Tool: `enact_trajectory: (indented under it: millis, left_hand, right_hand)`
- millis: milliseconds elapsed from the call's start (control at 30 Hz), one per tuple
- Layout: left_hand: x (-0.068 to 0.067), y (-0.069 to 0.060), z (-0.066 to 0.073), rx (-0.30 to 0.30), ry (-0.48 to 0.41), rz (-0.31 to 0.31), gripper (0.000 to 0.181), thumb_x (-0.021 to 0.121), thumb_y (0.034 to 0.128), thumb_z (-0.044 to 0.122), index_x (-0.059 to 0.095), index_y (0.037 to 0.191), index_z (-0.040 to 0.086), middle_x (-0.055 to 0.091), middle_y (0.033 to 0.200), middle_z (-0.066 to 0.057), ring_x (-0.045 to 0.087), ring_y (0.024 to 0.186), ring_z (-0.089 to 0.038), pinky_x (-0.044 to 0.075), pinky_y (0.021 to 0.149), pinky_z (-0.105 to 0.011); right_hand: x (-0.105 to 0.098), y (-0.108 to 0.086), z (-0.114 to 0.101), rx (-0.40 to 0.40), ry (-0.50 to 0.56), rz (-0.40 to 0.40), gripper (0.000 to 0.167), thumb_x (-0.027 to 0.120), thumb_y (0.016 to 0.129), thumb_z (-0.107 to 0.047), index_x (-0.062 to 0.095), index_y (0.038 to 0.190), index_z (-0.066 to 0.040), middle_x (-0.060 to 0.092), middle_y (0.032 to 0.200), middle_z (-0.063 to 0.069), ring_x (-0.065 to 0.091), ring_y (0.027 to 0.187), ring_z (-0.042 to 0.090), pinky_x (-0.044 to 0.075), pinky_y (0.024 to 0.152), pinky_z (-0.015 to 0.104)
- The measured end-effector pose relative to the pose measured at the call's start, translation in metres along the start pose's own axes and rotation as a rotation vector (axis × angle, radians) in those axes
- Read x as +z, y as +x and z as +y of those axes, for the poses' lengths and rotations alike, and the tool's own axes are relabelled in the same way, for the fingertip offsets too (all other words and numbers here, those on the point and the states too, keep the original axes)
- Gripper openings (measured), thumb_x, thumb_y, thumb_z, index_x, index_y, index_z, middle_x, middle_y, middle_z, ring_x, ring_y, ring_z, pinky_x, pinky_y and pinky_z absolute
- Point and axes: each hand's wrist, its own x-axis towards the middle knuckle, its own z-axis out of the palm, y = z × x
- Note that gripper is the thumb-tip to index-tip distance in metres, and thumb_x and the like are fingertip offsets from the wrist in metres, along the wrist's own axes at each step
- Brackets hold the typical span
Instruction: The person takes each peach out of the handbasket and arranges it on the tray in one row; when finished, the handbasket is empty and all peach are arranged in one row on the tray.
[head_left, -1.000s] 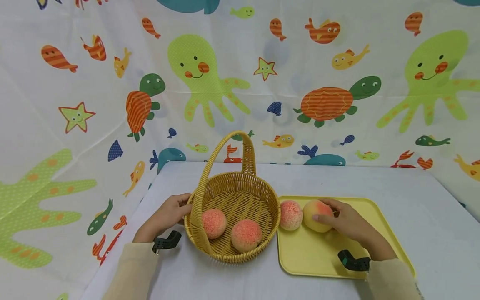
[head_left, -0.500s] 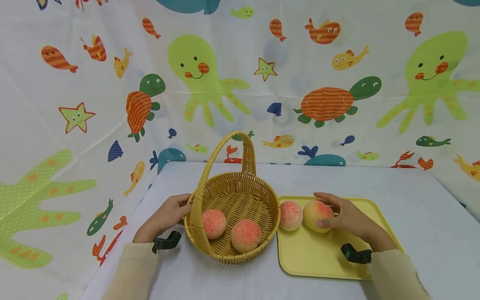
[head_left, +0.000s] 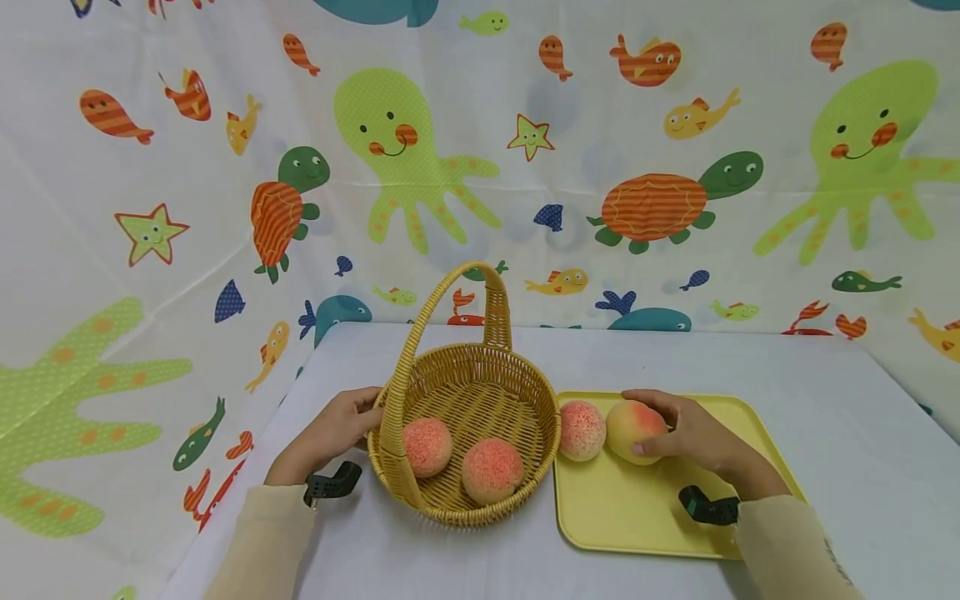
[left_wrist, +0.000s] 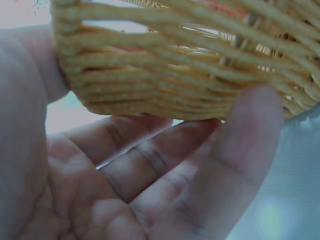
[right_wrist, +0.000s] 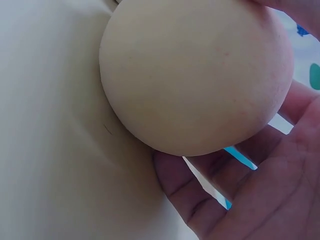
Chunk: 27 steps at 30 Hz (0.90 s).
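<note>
With 12 o'clock at the far edge, a big white cloth (head_left: pixel 536 179) hangs at the back, with sea animals (head_left: pixel 654 207) printed on it. In front is a white table (head_left: pixel 465 562). The basket (head_left: pixel 487 400) stands upright on it, with a tall handle (head_left: pixel 412 358). The yellow tray (head_left: pixel 630 512) lies flat just beside it, at the basket's 3 o'clock. Two tan sleeves (head_left: pixel 791 546) come in from 7 and 5 o'clock. The left hand (head_left: pixel 332 429) holds the basket at its 9 o'clock, with bent fingers touching the low part of its side. The right hand (head_left: pixel 701 437) is at the 3 o'clock side of the yellow peach (head_left: pixel 630 433), curled round it, only as wide open as the peach is fat. That peach is near the tray's 11 o'clock. About as big is the front peach (head_left: pixel 492 472), at 5 o'clock in the basket. The side peach (head_left: pixel 428 447) is a bit smaller, at 8 o'clock in there. The pink peach (head_left: pixel 582 431) is at the tray's 10 o'clock, right next to the yellow one. Each wrist has a small black gadget (head_left: pixel 708 507).
</note>
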Motion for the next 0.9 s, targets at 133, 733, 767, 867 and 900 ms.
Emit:
enact_trajectory:
  millis: [133,733,767,867,900]
  left_hand:
    - [0.000,0.000,0.000,-0.001,0.003,0.000,0.044,0.058,0.1046,0.023,0.060,0.140,-0.004,0.074,0.114,-0.015,0.073,0.084,-0.021,0.064,0.073,-0.040]
    - [-0.001,0.000,-0.001,-0.008,-0.003,0.007,0.045,0.059,0.1050,0.023,0.058,0.142,-0.003,0.072,0.117,-0.017,0.073,0.087,-0.024,0.064,0.075,-0.042]
    - [-0.001,0.000,0.000,-0.009,-0.002,0.007,0.045,0.059,0.1051,0.023,0.058,0.142,-0.003,0.072,0.117,-0.017,0.073,0.087,-0.024,0.064,0.075,-0.042]
    - [-0.001,0.000,0.000,-0.010,0.006,0.010,0.045,0.058,0.1050,0.023,0.058,0.142,-0.002,0.072,0.117,-0.017,0.073,0.087,-0.024,0.064,0.075,-0.041]
    - [0.000,0.000,0.001,-0.010,0.006,0.010,0.045,0.059,0.1050,0.023,0.058,0.142,-0.003,0.072,0.117,-0.016,0.073,0.087,-0.024,0.064,0.075,-0.041]
  right_hand:
    - [0.001,-0.001,0.002,-0.011,0.023,0.006,0.079,0.084,0.085,-0.026,0.049,0.153,-0.006,0.060,0.141,0.016,0.056,0.120,0.030,0.050,0.098,0.034]
    - [0.018,-0.007,-0.004,0.019,-0.027,0.175,0.073,0.085,0.085,-0.026,0.053,0.148,-0.004,0.064,0.132,0.016,0.059,0.107,0.026,0.055,0.081,0.028]
    - [0.019,-0.007,-0.005,0.024,-0.039,0.190,0.073,0.085,0.085,-0.027,0.054,0.147,-0.004,0.064,0.131,0.015,0.059,0.106,0.026,0.054,0.080,0.028]
    - [0.024,-0.010,-0.009,0.020,-0.049,0.225,0.072,0.085,0.085,-0.028,0.055,0.145,-0.003,0.066,0.127,0.014,0.060,0.103,0.025,0.054,0.078,0.029]
    - [0.025,-0.011,-0.010,0.018,-0.054,0.232,0.072,0.085,0.085,-0.029,0.054,0.145,-0.002,0.066,0.125,0.014,0.060,0.102,0.025,0.054,0.077,0.029]
